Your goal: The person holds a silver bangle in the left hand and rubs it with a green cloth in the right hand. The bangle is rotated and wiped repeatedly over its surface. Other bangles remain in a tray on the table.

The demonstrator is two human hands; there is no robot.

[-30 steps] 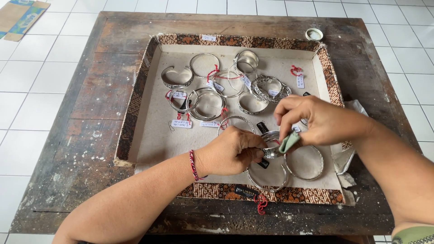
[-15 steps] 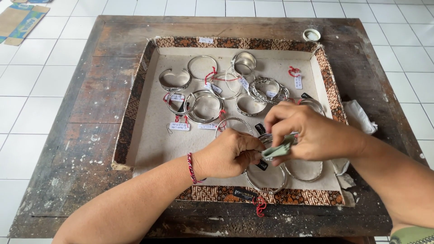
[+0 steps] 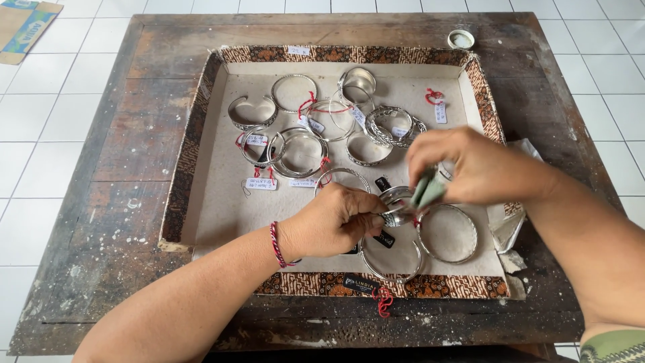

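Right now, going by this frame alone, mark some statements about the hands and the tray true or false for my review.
1. The left hand holds a silver bangle. True.
2. The right hand pinches a pale green cloth. True.
3. The tray sits on a glass table. False: the table is worn dark wood.
4. The tray holds only one bangle. False: many lie in it.
5. A red cord bracelet circles the left wrist. True.

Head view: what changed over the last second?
The right hand with its folded pale green cloth shifted slightly along the silver bangle that the left hand grips. Both holds stay as they were; the other bangles in the patterned-rim tray stay put.
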